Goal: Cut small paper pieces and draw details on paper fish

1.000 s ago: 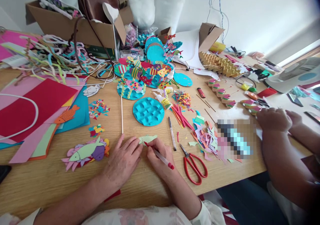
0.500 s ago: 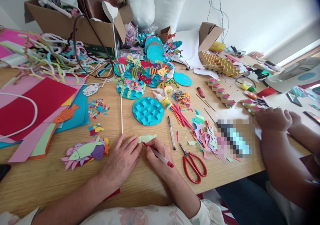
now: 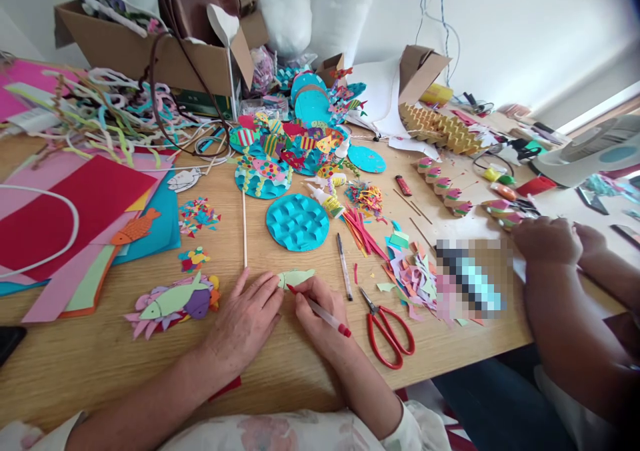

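Observation:
My right hand (image 3: 320, 314) is closed round a red pen (image 3: 327, 317), its tip at a light green paper fish (image 3: 299, 278) on the table. My left hand (image 3: 247, 317) lies flat with fingers stretched, its fingertips at the head end of that fish. A wooden stick (image 3: 245, 231) ends close to my left fingertips. To the left lies a pile of cut paper fish (image 3: 173, 302), a light green one on top. Ahead is a round blue disc (image 3: 297, 222) with curled paper strips. Right of my right hand lie a capped pen (image 3: 345, 266) and red-handled scissors (image 3: 390, 334).
Coloured paper sheets (image 3: 75, 204) and tangled pipe cleaners (image 3: 115, 111) cover the left side. Decorated blue discs with fish (image 3: 295, 144) and glue bottles (image 3: 327, 201) stand behind. Paper scraps (image 3: 413, 271) lie to the right, near another person's arms (image 3: 560, 291).
The view shifts very slightly. My right hand and the red pen move a little at the paper fish; my left hand stays in place.

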{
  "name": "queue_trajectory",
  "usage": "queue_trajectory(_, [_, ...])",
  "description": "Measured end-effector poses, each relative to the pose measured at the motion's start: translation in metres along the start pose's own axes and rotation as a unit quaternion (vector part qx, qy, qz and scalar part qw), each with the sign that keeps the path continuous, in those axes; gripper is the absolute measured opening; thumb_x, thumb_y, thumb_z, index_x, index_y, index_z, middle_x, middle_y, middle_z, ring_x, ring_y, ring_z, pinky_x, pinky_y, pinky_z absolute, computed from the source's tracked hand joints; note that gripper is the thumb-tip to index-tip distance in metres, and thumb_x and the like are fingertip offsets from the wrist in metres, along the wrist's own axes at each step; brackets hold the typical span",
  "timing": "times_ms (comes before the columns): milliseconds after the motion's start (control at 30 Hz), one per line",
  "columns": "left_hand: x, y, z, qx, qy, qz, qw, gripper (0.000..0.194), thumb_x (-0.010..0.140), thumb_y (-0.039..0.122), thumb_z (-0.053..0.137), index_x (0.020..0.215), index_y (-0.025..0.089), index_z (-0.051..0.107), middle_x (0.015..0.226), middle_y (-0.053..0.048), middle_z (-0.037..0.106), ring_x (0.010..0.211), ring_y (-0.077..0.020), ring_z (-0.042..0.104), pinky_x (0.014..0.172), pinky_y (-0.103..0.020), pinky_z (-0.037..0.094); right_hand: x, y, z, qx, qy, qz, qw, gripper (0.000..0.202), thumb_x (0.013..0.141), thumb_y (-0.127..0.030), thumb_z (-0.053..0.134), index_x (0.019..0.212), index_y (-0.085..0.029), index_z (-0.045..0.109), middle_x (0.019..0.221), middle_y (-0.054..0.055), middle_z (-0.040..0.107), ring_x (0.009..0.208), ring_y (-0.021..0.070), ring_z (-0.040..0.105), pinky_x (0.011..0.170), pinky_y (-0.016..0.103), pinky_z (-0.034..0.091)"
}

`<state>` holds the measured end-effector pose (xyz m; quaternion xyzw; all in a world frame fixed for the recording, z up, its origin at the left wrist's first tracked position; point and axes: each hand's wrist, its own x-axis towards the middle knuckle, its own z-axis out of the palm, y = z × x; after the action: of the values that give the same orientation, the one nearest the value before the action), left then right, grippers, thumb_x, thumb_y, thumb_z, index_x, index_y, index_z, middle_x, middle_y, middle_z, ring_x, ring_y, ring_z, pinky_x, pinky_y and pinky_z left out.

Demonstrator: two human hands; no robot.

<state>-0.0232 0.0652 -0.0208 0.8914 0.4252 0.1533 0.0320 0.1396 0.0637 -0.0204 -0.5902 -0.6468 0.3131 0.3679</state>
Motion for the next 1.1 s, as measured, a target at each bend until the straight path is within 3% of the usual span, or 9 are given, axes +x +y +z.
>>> queue_trajectory(1100, [0.001,0.0008,-0.0001,-0.007,0.006,-0.004,1.0,0.026,0.082,0.008,0.045,0.102,0.013,0.059,0.112,-0.012,0.065,0.111,-0.0265,0.055,0.098,-0.055,0.038,0.0008,-0.0022,-0.0007,-0.036,-0.01,-0.035,0.999,0.009,0.071,-0.016,0.044,0.067,-0.021,0.051,0.049,-0.005,0.046,0.046,0.0108,0.046,0.046,0.021,0.034])
